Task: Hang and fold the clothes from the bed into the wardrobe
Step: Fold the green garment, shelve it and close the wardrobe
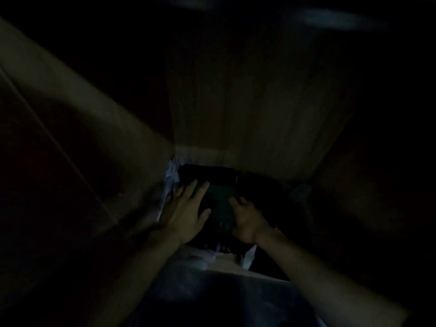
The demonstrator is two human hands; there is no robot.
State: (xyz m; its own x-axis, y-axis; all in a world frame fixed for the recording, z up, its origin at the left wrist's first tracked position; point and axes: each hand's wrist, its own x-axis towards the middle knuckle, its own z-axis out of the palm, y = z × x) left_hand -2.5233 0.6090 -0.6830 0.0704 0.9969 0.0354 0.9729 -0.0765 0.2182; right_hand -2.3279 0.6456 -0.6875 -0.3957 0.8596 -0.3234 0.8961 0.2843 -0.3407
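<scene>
At far left we see the wardrobe's side panel, a dim wooden wall slanting inward, with pale, crumpled material wedged along its lower edge. Beside that lies our left hand, palm down with its fingers spread wide, pressing flat on the left part of a folded dark green garment — nothing is gripped. The garment rests on a stack of darker folded clothes inside the compartment, close to the wooden back panel. Our right hand rests on the garment's right part, fingers close together and bent over the cloth; whether they pinch it we cannot tell in this light. Below the hands a pale shelf edge crosses the view. Further right — only darkness, nothing we can tell apart.
</scene>
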